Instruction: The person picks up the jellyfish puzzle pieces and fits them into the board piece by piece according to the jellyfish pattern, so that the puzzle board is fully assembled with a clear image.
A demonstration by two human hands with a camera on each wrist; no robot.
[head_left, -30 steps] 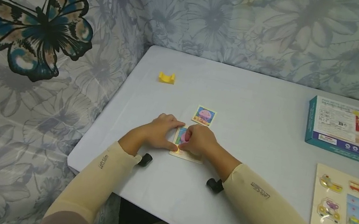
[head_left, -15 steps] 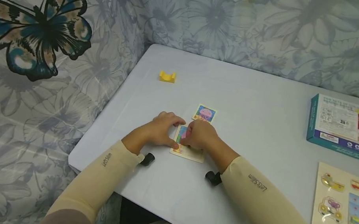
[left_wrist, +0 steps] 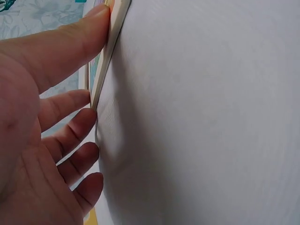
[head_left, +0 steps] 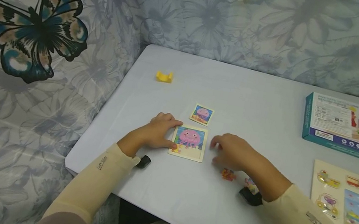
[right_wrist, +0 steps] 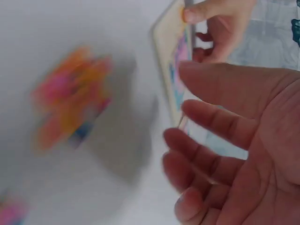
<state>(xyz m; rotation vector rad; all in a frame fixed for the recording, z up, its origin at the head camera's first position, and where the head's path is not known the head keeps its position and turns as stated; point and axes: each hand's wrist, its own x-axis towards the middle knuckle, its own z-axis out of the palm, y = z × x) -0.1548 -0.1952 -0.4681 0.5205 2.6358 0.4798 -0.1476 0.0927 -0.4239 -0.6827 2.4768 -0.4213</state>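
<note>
A small wooden puzzle tray (head_left: 190, 154) lies on the white table, showing a pink jellyfish in its upper part and bare wood along much of its lower part. My left hand (head_left: 158, 129) holds its left side, thumb (left_wrist: 70, 49) on the lower corner and index finger at the upper one. Right of the tray, my right hand (head_left: 235, 152) hovers with loosely bent fingers and nothing between them. Close below it lie an orange-red puzzle piece (head_left: 228, 174) and a multicoloured piece (head_left: 251, 186), partly covered by the wrist camera. A matching jellyfish card (head_left: 202, 114) lies just beyond the tray.
A yellow notched block (head_left: 164, 77) sits at the far left. A teal-edged box (head_left: 353, 128) stands at the back right, with a larger vehicle puzzle board (head_left: 322, 223) in front of it. Black wrist cameras hang under both forearms.
My right hand has left the tray and moved right, uncovering the jellyfish picture and passing over the loose pieces. My left hand stays on the tray's left side.
</note>
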